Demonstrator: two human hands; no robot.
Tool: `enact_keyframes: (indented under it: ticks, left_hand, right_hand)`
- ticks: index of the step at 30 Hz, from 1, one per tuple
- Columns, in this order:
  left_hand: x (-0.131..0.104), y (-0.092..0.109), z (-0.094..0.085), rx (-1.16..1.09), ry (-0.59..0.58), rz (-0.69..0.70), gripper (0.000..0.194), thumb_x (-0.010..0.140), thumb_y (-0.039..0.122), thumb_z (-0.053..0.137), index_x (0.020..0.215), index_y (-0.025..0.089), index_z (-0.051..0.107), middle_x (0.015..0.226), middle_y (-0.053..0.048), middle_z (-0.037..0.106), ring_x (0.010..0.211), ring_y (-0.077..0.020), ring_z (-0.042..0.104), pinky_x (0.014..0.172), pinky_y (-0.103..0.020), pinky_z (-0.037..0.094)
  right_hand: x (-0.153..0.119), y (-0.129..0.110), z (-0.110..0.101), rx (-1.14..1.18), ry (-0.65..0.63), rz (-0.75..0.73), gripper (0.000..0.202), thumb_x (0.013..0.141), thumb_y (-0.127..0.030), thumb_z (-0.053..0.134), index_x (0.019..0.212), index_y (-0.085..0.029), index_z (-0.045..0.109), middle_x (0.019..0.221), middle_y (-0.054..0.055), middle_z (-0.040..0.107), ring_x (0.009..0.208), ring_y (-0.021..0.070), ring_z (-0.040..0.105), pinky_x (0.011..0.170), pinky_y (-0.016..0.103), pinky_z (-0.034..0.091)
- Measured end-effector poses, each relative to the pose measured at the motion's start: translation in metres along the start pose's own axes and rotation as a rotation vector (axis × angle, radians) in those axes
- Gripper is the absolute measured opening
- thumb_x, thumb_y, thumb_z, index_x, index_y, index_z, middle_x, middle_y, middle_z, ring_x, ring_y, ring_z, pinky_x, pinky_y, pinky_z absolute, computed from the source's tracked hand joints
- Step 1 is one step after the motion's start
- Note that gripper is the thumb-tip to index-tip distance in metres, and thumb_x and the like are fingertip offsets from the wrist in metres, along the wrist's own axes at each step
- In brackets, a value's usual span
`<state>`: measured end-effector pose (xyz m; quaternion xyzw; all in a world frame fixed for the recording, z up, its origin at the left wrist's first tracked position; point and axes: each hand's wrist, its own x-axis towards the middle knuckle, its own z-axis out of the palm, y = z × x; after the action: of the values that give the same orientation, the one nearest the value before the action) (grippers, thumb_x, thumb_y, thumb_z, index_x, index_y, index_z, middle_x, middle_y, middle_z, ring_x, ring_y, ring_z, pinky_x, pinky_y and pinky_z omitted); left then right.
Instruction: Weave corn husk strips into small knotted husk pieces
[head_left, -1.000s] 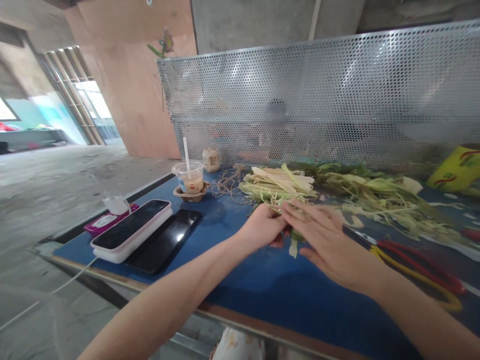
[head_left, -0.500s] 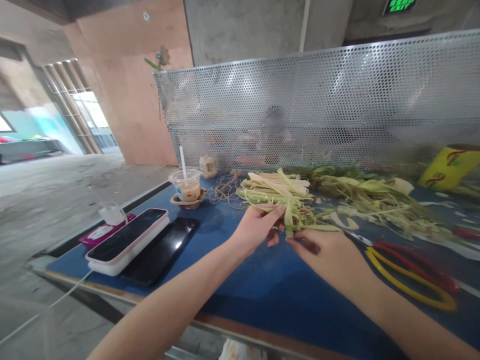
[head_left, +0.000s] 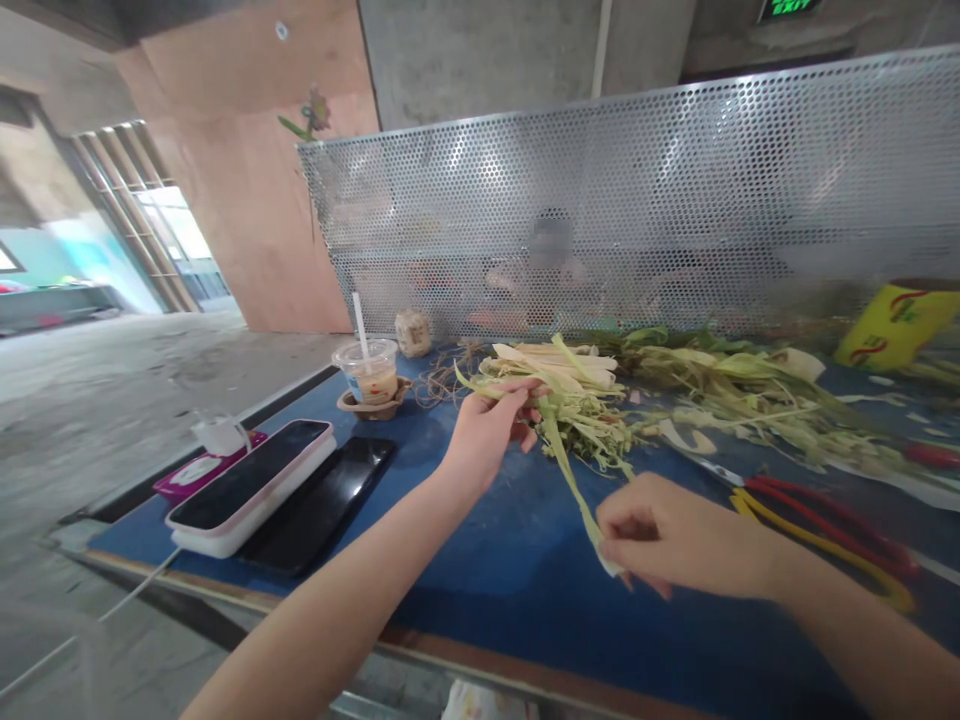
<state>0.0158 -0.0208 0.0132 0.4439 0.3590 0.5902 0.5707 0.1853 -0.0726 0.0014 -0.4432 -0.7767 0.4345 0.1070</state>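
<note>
Blue counter [head_left: 480, 570] backed by perforated metal screen [head_left: 630, 190], grey floor [head_left: 150, 370] beyond; left hand [head_left: 484, 430] and right hand [head_left: 664, 535] pinch a green leaf strip [head_left: 572, 480].

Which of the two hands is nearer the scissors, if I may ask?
The right hand, holding the leaf strip near its end; the left hand is farther from the scissors.

Pale green husk strip [head_left: 568, 472], long, narrow, slanting down rightward

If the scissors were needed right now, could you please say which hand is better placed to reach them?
Probably the right hand: the scissors lie nearer it, though it would first release the leaf strip; the left hand is farther.
</note>
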Motion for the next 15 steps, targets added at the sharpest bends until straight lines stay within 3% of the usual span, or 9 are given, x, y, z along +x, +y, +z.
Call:
enact_keyframes:
  ticks: [2, 4, 5, 7, 9, 10, 12, 15]
  left_hand:
    - [-0.001, 0.002, 0.001, -0.004, -0.019, -0.004, 0.014, 0.071, 0.017, 0.057, 0.078, 0.008, 0.065, 0.075, -0.007, 0.061, 0.054, -0.0076, 0.049, 0.033, -0.016, 0.031]
    - [-0.003, 0.002, 0.001, 0.024, -0.056, -0.011, 0.017, 0.069, 0.021, 0.062, 0.078, 0.008, 0.066, 0.073, -0.006, 0.061, 0.053, -0.0068, 0.048, 0.032, -0.016, 0.03]
    - [-0.004, 0.002, 0.001, 0.043, -0.074, -0.018, 0.019, 0.067, 0.022, 0.065, 0.078, 0.008, 0.066, 0.068, -0.004, 0.059, 0.05, -0.0062, 0.047, 0.032, -0.016, 0.03]
    - [-0.006, 0.0, 0.001, 0.071, -0.122, -0.03, 0.022, 0.063, 0.023, 0.069, 0.08, 0.009, 0.066, 0.059, 0.0, 0.055, 0.044, -0.0038, 0.042, 0.033, -0.016, 0.029]
    - [-0.007, -0.002, 0.001, 0.079, -0.185, -0.049, 0.026, 0.062, 0.023, 0.071, 0.084, 0.01, 0.066, 0.058, 0.002, 0.055, 0.038, -0.0011, 0.038, 0.034, -0.017, 0.028]
    - [-0.007, -0.003, 0.001, 0.08, -0.212, -0.059, 0.028, 0.061, 0.023, 0.072, 0.085, 0.01, 0.065, 0.059, 0.002, 0.056, 0.037, -0.0002, 0.036, 0.034, -0.017, 0.028]
    - [-0.008, -0.005, 0.0, 0.096, -0.252, -0.072, 0.031, 0.059, 0.022, 0.073, 0.086, 0.011, 0.064, 0.06, 0.002, 0.058, 0.035, 0.0002, 0.036, 0.034, -0.017, 0.028]
    - [-0.008, -0.008, 0.0, 0.159, -0.313, -0.054, 0.033, 0.058, 0.022, 0.074, 0.088, 0.011, 0.063, 0.053, 0.004, 0.056, 0.032, -0.0004, 0.036, 0.033, -0.017, 0.027]
  right_hand:
    - [-0.001, 0.0, 0.0, -0.035, -0.037, -0.014, 0.021, 0.075, -0.019, 0.045, 0.055, -0.016, 0.051, 0.049, -0.002, 0.054, 0.041, 0.0068, 0.048, 0.044, 0.018, 0.036]
    - [0.0, 0.002, -0.003, -0.129, 0.046, -0.057, 0.028, 0.081, -0.028, 0.043, 0.057, -0.017, 0.054, 0.047, -0.002, 0.052, 0.043, 0.0085, 0.049, 0.046, 0.02, 0.036]
    - [0.001, 0.003, -0.005, -0.203, 0.161, -0.088, 0.032, 0.082, -0.033, 0.041, 0.057, -0.018, 0.055, 0.046, -0.002, 0.051, 0.044, 0.0093, 0.048, 0.046, 0.021, 0.036]
    - [0.002, 0.007, -0.009, -0.376, 0.526, -0.157, 0.032, 0.083, -0.036, 0.041, 0.059, -0.019, 0.054, 0.048, -0.001, 0.051, 0.046, 0.0108, 0.047, 0.048, 0.024, 0.036]
    - [0.004, 0.01, -0.013, -0.5, 0.902, -0.259, 0.023, 0.081, -0.034, 0.045, 0.066, -0.019, 0.055, 0.06, 0.001, 0.057, 0.056, 0.0138, 0.051, 0.056, 0.027, 0.04]
    - [0.005, 0.012, -0.015, -0.52, 1.01, -0.303, 0.018, 0.079, -0.034, 0.048, 0.073, -0.019, 0.056, 0.07, 0.003, 0.06, 0.065, 0.0163, 0.054, 0.063, 0.029, 0.042]
    - [0.007, 0.014, -0.016, -0.449, 1.026, -0.314, 0.02, 0.078, -0.036, 0.051, 0.086, -0.02, 0.058, 0.087, 0.006, 0.062, 0.082, 0.0205, 0.056, 0.075, 0.033, 0.043]
    - [0.012, 0.016, -0.016, -0.147, 0.801, -0.187, 0.03, 0.082, -0.044, 0.042, 0.09, -0.022, 0.061, 0.085, 0.005, 0.064, 0.084, 0.0216, 0.059, 0.07, 0.032, 0.046]
